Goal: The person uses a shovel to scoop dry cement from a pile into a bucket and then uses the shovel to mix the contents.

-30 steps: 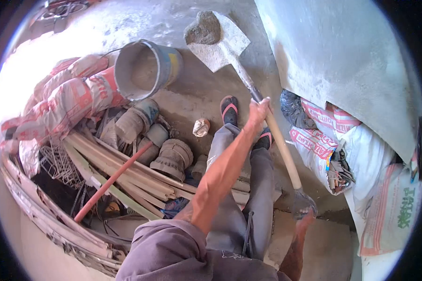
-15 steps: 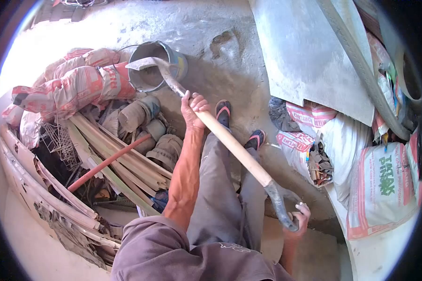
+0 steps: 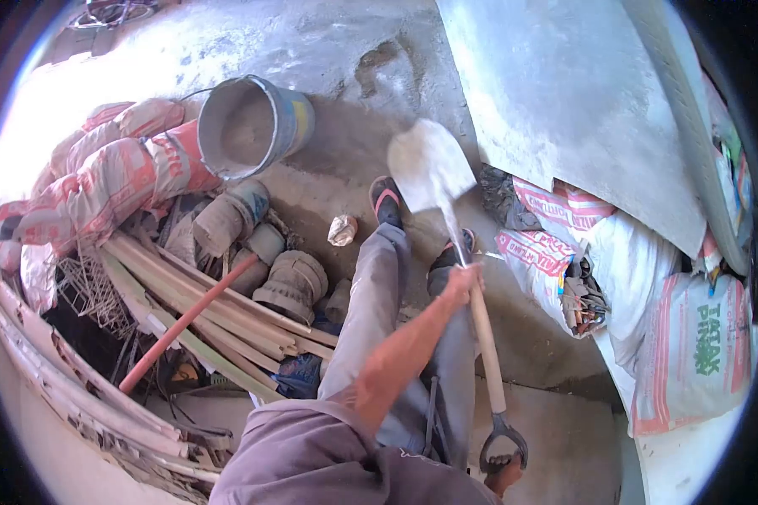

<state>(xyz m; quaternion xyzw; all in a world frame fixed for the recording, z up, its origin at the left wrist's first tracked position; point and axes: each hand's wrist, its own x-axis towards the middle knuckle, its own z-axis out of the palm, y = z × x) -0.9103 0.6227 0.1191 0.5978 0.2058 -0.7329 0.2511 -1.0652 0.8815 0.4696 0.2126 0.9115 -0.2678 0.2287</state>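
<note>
A shovel (image 3: 432, 164) with a pale, flat blade and a wooden shaft is held in front of my legs, its blade above my feet. My left hand (image 3: 461, 284) is closed around the shaft just below the blade's metal neck. At the lower end, my right hand (image 3: 504, 475) grips the dark D-shaped handle, its fingers through the opening. Left of the blade, a grey bucket (image 3: 296, 126) leans toward me and holds grey-brown loose material. A small crumpled light-coloured item (image 3: 342, 230) lies on the floor beside my left foot.
Filled sacks (image 3: 114, 172), wooden strips (image 3: 219, 307), a red pole (image 3: 189, 324) and cement-crusted containers (image 3: 293, 282) are piled at left. A large pale sheet (image 3: 581, 109) leans at right above more sacks (image 3: 695, 349). My slippered feet (image 3: 386, 202) stand between them.
The shovel blade has swung from the bucket's mouth rightward to above my feet, and the shaft is steeper. Both hands still hold it. The bucket's inside and the crumpled item now show.
</note>
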